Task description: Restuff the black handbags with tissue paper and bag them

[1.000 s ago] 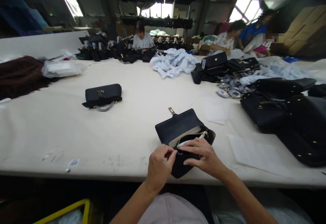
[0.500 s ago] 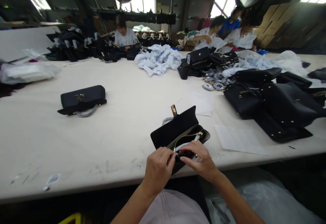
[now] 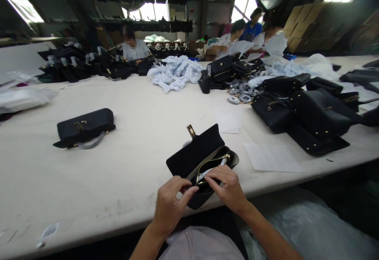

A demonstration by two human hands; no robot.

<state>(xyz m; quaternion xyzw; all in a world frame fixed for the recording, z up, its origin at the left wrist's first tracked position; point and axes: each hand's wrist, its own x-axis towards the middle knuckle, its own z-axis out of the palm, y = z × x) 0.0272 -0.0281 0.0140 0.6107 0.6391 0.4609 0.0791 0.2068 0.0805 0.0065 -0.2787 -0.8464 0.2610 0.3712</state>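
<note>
Fingers of left hand [image 3: 168, 204] slightly apart, of right hand [image 3: 229, 187] narrow, hold unclear; at open handbag [image 3: 194, 155].

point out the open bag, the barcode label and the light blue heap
Open bag [image 3: 194, 152]: head view, on its raised flap.
Barcode label [image 3: 50, 231]: head view, its middle.
Light blue heap [image 3: 175, 73]: head view, its middle.

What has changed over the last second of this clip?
The left hand backed slightly away from the right hand, whose fingertips closed in on each other. The view swung right. Both hands stay at the bag, its flap open; the other bag lies where it was.
</note>
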